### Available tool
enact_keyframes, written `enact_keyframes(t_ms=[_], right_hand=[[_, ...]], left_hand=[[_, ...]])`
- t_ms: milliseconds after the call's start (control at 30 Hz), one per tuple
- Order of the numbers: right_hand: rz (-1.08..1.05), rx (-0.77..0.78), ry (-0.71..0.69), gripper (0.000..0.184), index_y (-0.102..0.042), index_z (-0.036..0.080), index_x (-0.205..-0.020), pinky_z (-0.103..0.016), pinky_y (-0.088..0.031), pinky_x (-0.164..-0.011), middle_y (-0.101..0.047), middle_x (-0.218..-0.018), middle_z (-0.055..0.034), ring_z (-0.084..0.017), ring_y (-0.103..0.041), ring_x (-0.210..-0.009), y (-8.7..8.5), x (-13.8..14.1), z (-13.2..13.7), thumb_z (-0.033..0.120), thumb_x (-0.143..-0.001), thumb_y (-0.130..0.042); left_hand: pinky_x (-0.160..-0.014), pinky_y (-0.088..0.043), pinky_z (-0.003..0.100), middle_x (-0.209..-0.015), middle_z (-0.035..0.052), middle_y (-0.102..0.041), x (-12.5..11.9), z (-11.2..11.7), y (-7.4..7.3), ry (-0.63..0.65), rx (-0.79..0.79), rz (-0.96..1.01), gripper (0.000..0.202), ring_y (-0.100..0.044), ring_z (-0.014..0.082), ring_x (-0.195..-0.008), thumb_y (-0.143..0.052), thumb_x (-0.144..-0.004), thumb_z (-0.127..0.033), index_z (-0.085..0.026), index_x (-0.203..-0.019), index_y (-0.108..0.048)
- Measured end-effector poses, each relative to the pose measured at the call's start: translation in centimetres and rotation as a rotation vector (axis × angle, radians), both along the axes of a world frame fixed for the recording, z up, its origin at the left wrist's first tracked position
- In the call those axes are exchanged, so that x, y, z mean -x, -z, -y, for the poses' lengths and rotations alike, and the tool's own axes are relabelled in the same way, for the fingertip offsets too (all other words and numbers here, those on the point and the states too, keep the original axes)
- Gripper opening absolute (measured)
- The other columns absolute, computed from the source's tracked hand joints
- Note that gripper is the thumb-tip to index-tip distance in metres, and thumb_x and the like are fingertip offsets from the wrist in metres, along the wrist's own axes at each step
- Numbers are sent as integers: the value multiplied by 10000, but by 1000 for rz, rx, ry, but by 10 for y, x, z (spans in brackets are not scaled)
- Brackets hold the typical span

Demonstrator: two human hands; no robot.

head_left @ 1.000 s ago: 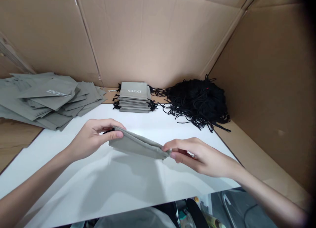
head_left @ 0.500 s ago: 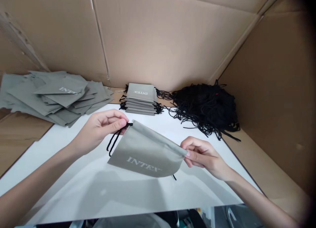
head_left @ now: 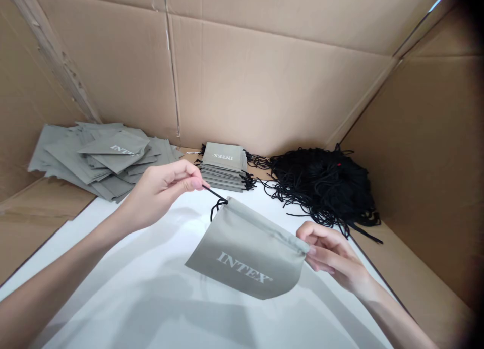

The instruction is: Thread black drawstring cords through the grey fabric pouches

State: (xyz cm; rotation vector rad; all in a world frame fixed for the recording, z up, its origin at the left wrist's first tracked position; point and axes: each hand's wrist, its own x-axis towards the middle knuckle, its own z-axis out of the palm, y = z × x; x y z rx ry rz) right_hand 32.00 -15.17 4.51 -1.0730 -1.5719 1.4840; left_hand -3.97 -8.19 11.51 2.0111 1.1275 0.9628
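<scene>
A grey drawstring pouch [head_left: 242, 248] printed INTEX is held above the white tabletop, tilted down to the right. My right hand [head_left: 336, 253] pinches its upper right corner between thumb and fingers. At the other end my left hand [head_left: 170, 190] is closed on the black cord [head_left: 215, 193], which runs taut to the pouch's upper left corner. Small loops of cord bunch at that corner. Whatever cord lies inside the hem is hidden, as is any cord end behind my right fingers.
Loose grey pouches [head_left: 109, 160] lie heaped at the back left. A neat stack of corded pouches [head_left: 223, 165] stands at the back middle, beside a tangle of black cords [head_left: 325, 185]. Cardboard walls [head_left: 264, 81] enclose the white tabletop [head_left: 181, 313].
My left hand has drawn the cord away from the pouch's left corner, so a straight length now shows between them. The cord end below the right corner no longer shows. The view has shifted.
</scene>
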Motion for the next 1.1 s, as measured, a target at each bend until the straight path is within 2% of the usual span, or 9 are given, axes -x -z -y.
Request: enact_keyframes(t_ms=[133, 233, 333, 500, 667, 833, 933, 1033, 1100], right_hand=[[64, -74, 30, 277, -596, 188, -848, -236, -215, -473, -475, -583, 28, -87, -356, -508, -8, 3, 2, 455, -914, -626], [104, -146, 32, 267, -617, 190, -832, -243, -255, -498, -491, -594, 23, -97, -407, -525, -17, 10, 1, 446, -905, -637], [131, -181, 34, 247, -624, 193, -828, -249, -273, -513, -503, -597, 21, -103, -428, -534, -23, 16, 1, 424, -917, -629], [120, -171, 72, 167, -622, 206, -940, -243, -268, -508, -507, -629, 23, -106, -447, -557, -28, 23, 0, 369, -959, -591], [57, -133, 37, 117, -527, 244, -1105, -235, -307, -548, -531, -699, 27, -122, -513, -647, -31, 30, -5, 301, -1002, -519], [452, -332, 104, 186, -474, 245, -1200, -265, -369, -665, -581, -765, 15, -138, -503, -684, -35, 33, -7, 242, -1029, -401], [666, -428, 118, 151, -563, 205, -1012, -273, -360, -674, -580, -775, -3, -140, -497, -683, -41, 35, -6, 236, -1008, -415], [568, -305, -10, 286, -567, 188, -815, -268, -367, -658, -550, -714, -10, -149, -508, -686, -48, 35, -7, 300, -1017, -398], [550, -268, -5, 310, -553, 189, -776, -262, -353, -627, -522, -678, -4, -145, -487, -656, -52, 33, -8, 325, -1014, -408]], left_hand=[[-705, -484, 205, -1064, -6, -717, 4, 2, -9, 99, 23, -207, 236, -655, 185, -1001, -604, -921, -477, -277, -990, -708], [-676, -480, 192, -1148, -20, -698, -2, 4, -14, 67, 7, -205, 282, -636, 195, -1072, -597, -909, -529, -311, -1063, -688], [-698, -477, 199, -1083, -33, -713, -11, 4, -15, 88, 31, -203, 277, -646, 180, -1018, -580, -916, -537, -303, -1000, -703], [-737, -480, 231, -948, -16, -726, -16, -6, -1, 138, 96, -181, 262, -650, 177, -897, -612, -902, -484, -251, -843, -717], [-749, -488, 259, -914, 14, -730, -7, -21, 19, 92, 195, -50, 267, -660, 200, -863, -669, -848, -494, -234, -853, -729], [-776, -467, 264, -927, -2, -738, -2, -23, 27, -123, 19, -59, 256, -641, 213, -904, -693, -807, -501, -247, -786, -723], [-824, -468, 286, -939, 0, -742, -3, -20, 26, -200, -55, -28, 237, -645, 230, -936, -713, -784, -488, -252, -795, -727], [-855, -472, 298, -930, 16, -745, -2, -18, 25, -198, -62, 47, 194, -658, 231, -937, -733, -775, -426, -233, -795, -729], [-859, -476, 298, -937, 24, -747, 1, -17, 26, -212, -60, 54, 176, -661, 227, -934, -735, -775, -391, -216, -789, -727]])
